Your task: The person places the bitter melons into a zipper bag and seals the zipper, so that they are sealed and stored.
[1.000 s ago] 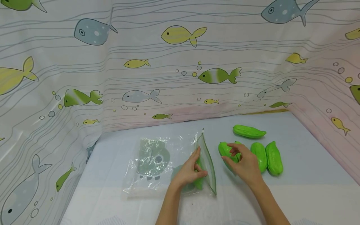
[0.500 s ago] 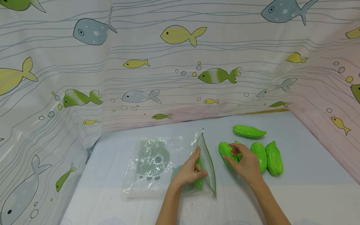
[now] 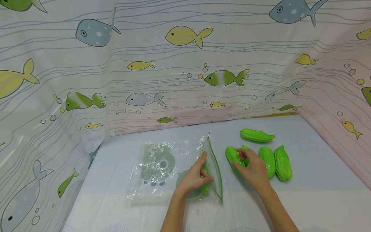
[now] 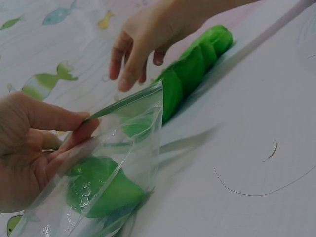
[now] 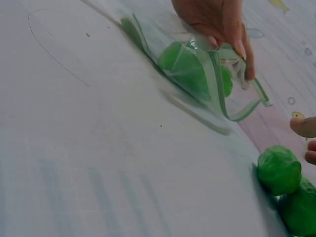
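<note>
One green vegetable [image 3: 233, 158], pointing away from me, lies just below-left of my parted, empty right grip [image 3: 254, 167]; my left grip [image 3: 195, 176] pinches the bag [image 3: 171, 167].

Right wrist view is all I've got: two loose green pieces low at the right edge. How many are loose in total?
Observer: Five loose green pieces show in the head view, one of them partly behind the right hand.
Operator: Barely a bit of that hand in my frame. Holding anything?
Observer: No. In the left wrist view its fingers point down with nothing between them.
Operator: Any piece lying apart?
Observer: Yes, per the head view the rearmost green piece lies crosswise behind the others, on its own.
</note>
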`<control>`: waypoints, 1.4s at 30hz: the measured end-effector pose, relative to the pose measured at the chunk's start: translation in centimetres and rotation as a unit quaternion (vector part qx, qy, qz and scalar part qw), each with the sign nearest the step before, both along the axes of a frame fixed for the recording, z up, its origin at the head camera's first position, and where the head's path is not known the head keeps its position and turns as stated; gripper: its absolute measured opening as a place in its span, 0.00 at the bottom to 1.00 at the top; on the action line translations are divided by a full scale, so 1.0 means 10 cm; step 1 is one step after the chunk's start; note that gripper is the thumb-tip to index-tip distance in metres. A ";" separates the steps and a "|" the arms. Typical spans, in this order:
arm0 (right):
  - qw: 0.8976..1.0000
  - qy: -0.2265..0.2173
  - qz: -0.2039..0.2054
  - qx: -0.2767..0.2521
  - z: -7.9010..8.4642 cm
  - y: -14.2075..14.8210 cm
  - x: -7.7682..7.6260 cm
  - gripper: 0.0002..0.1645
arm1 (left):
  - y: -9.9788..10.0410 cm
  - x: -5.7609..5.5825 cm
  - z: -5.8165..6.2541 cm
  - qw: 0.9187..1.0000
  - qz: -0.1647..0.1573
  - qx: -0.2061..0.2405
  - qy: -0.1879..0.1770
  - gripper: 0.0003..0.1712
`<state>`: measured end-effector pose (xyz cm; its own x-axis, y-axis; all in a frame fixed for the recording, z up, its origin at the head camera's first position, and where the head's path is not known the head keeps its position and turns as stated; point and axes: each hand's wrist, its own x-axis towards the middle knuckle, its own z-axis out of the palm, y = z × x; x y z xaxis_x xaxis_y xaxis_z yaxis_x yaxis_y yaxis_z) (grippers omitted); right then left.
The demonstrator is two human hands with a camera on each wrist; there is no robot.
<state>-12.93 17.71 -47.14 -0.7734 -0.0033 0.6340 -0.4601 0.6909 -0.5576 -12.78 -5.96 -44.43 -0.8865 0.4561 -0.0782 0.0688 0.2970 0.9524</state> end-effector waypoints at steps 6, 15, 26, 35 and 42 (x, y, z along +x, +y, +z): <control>1.000 0.009 0.002 0.001 -0.03 0.00 -0.01 0.35 | -0.01 -0.01 -0.01 1.000 -0.001 0.003 0.001 0.56; 1.000 -0.002 -0.022 0.010 -0.07 0.00 -0.03 0.34 | -0.01 0.00 -0.01 1.000 -0.003 0.000 -0.003 0.56; 0.993 -0.052 -0.066 0.081 -0.07 -0.02 0.02 0.31 | -0.01 -0.01 -0.04 1.000 -0.004 -0.007 -0.007 0.56; 0.981 -0.114 -0.087 0.127 -0.01 -0.03 0.07 0.28 | -0.01 -0.02 -0.06 1.000 -0.005 -0.010 -0.002 0.56; 0.974 -0.161 -0.081 0.138 0.05 -0.03 0.10 0.32 | -0.01 -0.01 -0.05 1.000 -0.002 -0.007 -0.005 0.56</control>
<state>-11.96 17.40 -46.68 -0.9366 -0.0002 0.3504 -0.1643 0.8836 -0.4385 -12.89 -6.02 -44.95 -0.8835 0.4590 -0.0939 0.0606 0.3106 0.9486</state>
